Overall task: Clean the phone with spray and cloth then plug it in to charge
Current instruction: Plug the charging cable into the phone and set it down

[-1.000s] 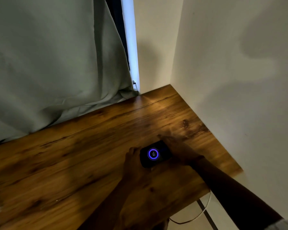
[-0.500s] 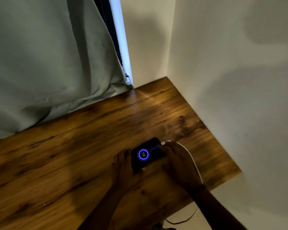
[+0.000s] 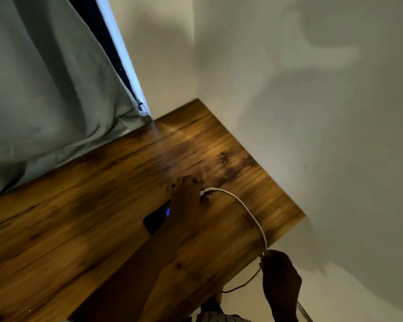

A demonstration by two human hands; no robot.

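Note:
A dark phone (image 3: 155, 220) lies flat on the wooden table (image 3: 79, 228), a blue charging glow showing on its screen. My left hand (image 3: 186, 201) covers its far half, with fingers and thumb curled round the end where the plug sits. A white charging cable (image 3: 242, 205) is plugged into that end and arcs right to the table's edge. There my right hand (image 3: 280, 275) pinches the cable just off the corner, and the rest of the cable hangs below. No spray bottle or cloth is in view.
A grey-green curtain (image 3: 44, 89) hangs along the table's back edge, with a bright strip of window beside it. A white wall (image 3: 312, 135) borders the table's right side. The table's near right corner ends by my right hand.
My right hand left the phone's plug end and slid back along the cable to the table edge. My left hand moved over the phone, covering most of the screen.

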